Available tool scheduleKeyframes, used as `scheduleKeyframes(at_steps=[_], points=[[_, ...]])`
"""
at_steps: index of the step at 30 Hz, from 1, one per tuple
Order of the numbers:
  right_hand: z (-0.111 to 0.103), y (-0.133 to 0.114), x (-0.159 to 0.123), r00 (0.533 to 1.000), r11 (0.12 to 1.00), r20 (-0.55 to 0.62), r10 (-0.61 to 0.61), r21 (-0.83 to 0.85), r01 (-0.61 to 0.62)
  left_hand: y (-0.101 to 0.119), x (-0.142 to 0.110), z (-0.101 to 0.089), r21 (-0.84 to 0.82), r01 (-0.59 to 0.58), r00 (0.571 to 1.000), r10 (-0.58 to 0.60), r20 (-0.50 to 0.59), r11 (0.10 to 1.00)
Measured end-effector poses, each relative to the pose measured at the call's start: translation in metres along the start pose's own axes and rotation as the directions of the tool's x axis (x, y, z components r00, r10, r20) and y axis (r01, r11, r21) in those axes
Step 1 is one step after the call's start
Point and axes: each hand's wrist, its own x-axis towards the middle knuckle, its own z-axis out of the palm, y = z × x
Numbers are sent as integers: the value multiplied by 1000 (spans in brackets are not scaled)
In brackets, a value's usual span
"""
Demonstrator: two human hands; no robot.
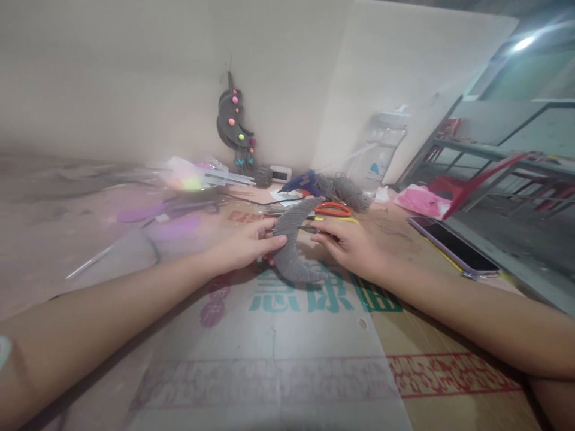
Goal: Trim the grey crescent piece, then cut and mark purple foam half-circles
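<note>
A crescent moon shape (290, 245) wrapped in grey yarn stands in the middle, over the printed cardboard. My left hand (251, 242) grips its outer curve, thumb in front and fingers behind. At the inner curve, my right hand (345, 242) is closed in a pinch on a small dark grey bit of yarn (307, 228) that touches the crescent. Just beyond the hands lie orange-handled scissors (333, 209), a blue glue gun (302, 183) and a skein of grey yarn (345, 191).
A finished-looking moon ornament with coloured pompoms (233, 120) hangs on the wall. A clear water bottle (380, 152), a pink packet (422, 200) and a phone (456, 244) are at the right. Glue sticks (229, 178) and purple pieces (141, 212) lie at the left, blurred.
</note>
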Motion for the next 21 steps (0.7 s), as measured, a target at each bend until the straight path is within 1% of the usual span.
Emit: scheduleKeyframes(at_steps=[2,5,8,12,21], points=[[0,0,-1,1000,1000,-20,13,14,-13,0,0,0,0,-3,1000,3,2,1000],[2,0,-3,995,999,-90,37,37,-33,1,0,1,-27,-8,1000,8,5,1000],[2,0,-3,992,999,-125,18,32,-14,0,1,2,-27,1,1000,-1,-6,1000],[2,0,-2,995,1000,-101,3,30,0,-2,1,1,-25,1,1000,-1,-4,1000],[3,4,-1,996,999,-79,35,14,-34,1,0,0,-18,8,1000,-9,-24,1000]])
